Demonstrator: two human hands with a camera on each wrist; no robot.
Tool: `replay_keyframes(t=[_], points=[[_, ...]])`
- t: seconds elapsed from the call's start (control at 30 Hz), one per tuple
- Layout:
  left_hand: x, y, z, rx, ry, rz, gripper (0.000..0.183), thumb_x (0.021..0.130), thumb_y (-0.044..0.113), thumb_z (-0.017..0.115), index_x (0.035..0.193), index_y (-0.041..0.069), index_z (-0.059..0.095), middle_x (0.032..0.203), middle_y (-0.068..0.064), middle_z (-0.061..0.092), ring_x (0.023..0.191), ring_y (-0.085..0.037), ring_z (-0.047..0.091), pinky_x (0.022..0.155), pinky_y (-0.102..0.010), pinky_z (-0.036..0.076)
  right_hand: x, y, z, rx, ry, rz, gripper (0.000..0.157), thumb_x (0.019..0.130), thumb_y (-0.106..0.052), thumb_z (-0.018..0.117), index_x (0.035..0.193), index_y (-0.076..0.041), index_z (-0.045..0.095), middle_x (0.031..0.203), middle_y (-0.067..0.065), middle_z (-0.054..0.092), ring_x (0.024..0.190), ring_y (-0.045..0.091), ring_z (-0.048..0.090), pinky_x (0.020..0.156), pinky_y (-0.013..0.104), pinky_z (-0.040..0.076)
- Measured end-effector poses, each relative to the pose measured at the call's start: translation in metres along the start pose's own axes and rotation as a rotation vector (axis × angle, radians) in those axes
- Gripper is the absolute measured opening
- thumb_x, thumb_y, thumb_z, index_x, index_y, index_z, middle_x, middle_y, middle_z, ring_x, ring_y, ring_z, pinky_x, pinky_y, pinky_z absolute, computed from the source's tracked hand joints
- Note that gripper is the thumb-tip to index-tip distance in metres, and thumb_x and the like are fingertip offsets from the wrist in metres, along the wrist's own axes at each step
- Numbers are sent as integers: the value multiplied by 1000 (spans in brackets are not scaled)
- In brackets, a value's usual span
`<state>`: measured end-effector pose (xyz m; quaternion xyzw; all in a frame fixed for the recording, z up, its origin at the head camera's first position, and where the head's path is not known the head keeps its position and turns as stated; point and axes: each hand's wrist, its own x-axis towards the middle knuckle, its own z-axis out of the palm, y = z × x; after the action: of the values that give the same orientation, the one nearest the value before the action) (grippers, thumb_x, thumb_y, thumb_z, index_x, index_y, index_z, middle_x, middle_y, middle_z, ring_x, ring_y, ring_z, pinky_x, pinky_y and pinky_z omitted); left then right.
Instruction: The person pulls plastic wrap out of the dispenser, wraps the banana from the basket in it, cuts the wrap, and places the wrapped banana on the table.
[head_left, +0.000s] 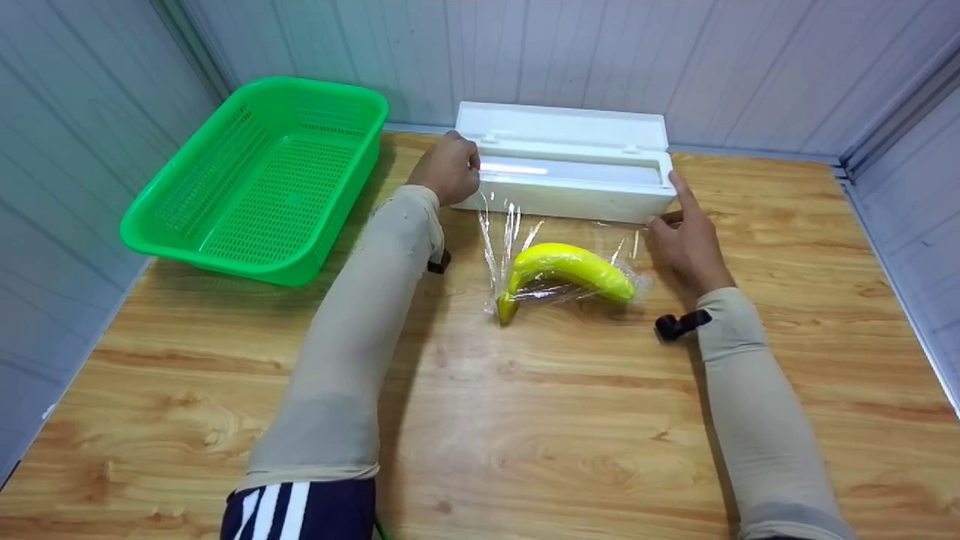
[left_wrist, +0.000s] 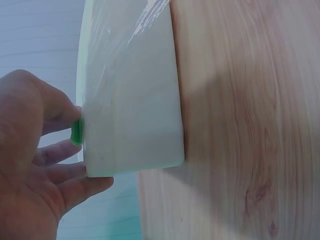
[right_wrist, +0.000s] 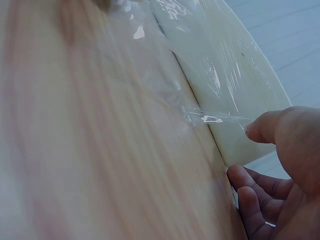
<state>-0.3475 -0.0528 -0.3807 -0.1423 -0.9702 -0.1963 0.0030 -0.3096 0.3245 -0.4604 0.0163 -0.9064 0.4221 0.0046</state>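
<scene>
A white cling film dispenser [head_left: 562,201] stands against the back wall, its lid [head_left: 559,126] raised and a roll inside. At its left end, my left hand [head_left: 450,171] pinches a small green slider [left_wrist: 76,131] on the box's edge, other fingers by the end face. My right hand [head_left: 688,244] holds the right end, thumb on the front over the film and fingers curled at the lower corner. Clear film [right_wrist: 215,82] drapes down the front face to a yellow banana [head_left: 570,264] that lies on the table, partly wrapped in it.
A green plastic basket [head_left: 330,247] stands on the left side of the wooden table [head_left: 517,435]. Pale panel walls [head_left: 757,75] enclose the table at the back and both sides. Black wrist camera mounts [head_left: 679,326] sit on both sleeves.
</scene>
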Motion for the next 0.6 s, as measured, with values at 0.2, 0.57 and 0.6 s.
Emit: replay_keyframes(t=[0.2, 0.57, 0.6], points=[[0, -2, 2, -1, 21, -42, 20, 78, 8, 49, 89, 8, 65, 98, -5, 50, 88, -18, 49, 76, -32, 44, 0, 1, 1, -14, 15, -17, 69, 92, -30, 50, 139, -52, 5, 113, 18, 52, 102, 26, 49, 81, 43, 41], [-3, -5, 4, -33, 55, -52, 24, 82, 8, 46, 92, 9, 69, 105, -3, 54, 100, -17, 50, 86, -29, 41, -2, 1, 0, -25, 30, -32, 70, 92, -24, 49, 140, -51, 5, 110, 18, 53, 101, 26, 50, 78, 42, 43], [-3, -5, 4, -34, 55, -53, 25, 82, 8, 46, 93, 9, 69, 106, -3, 54, 101, -17, 50, 86, -29, 41, -3, 1, 0, -16, 29, -27, 70, 92, -25, 49, 140, -52, 6, 109, 18, 53, 100, 26, 50, 77, 41, 44]])
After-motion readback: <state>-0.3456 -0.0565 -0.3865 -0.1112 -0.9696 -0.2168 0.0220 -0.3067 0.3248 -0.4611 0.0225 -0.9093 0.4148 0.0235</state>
